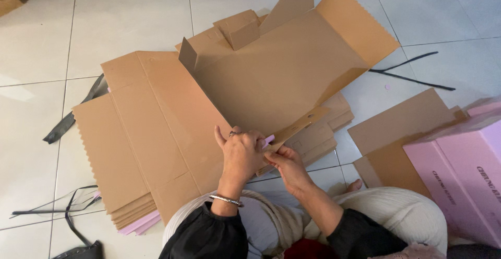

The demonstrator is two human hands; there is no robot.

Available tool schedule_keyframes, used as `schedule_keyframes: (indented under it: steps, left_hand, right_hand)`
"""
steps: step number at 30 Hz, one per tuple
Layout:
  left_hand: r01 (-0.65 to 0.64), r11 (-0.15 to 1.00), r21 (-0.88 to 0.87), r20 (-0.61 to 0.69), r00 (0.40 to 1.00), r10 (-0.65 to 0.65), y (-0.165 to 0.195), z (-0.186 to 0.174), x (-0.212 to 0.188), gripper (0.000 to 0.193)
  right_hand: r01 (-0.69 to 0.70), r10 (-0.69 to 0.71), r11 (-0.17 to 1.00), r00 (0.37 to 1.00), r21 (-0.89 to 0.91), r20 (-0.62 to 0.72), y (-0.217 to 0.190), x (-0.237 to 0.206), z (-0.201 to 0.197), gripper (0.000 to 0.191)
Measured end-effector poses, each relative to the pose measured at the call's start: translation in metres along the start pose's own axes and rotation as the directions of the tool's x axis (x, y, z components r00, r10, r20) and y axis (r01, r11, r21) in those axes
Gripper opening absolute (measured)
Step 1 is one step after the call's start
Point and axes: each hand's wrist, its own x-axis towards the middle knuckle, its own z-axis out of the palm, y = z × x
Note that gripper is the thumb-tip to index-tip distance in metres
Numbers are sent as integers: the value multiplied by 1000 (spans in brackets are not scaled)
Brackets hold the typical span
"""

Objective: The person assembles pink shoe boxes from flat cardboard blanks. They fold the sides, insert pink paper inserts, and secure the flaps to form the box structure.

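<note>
Head view, person seated on the tiled floor (130, 13). 2 hands in view, both at the near edge of 1 half-folded brown carton (284, 76). Left hand (241, 152) closed over the carton's near edge; 1 ring and 1 bracelet on it. Right hand (288, 166) pinches the slotted cardboard tab (298, 126) that sticks out from that edge toward the right. The 2 hands touch each other. A pink sliver shows between them; cannot tell what it is.

Carton: 1, panels partly raised, scalloped flap at far right, small flaps standing at the far side. It lies on the floor directly ahead of the knees.

Around:
- 1 stack of flat carton blanks (141, 133), left of the hands, scalloped left edge, pink faces showing at the near corner. Sheet count not readable.
- 1 smaller pile of folded cardboard pieces (323, 133) under the carton's right side.
- 1 flat brown sheet (402, 128) at right, touching 1 assembled pink box (464, 175).
- Dark plastic straps: 1 at far right (412, 71), 1 at left (68, 120), several at the near left corner (68, 207).

Open floor: far left and far right; near side taken up by the legs.
</note>
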Motion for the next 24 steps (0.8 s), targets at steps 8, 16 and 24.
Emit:
schedule_keyframes:
  steps: [8,16,24]
  left_hand:
    - [22,1000,23,-41,999,-21,-5,10,1,8]
    - [27,992,-122,17,1000,-25,-8,8,4,9]
    - [-3,991,-137,42,999,9,-10,4,-2,7]
  right_hand:
    - [-21,23,999,999,36,-43,2,-1,4,8]
    - [-44,53,996,992,79,-113,12,-2,9,6]
    - [16,-11,998,997,60,-72,17,-5,13,5]
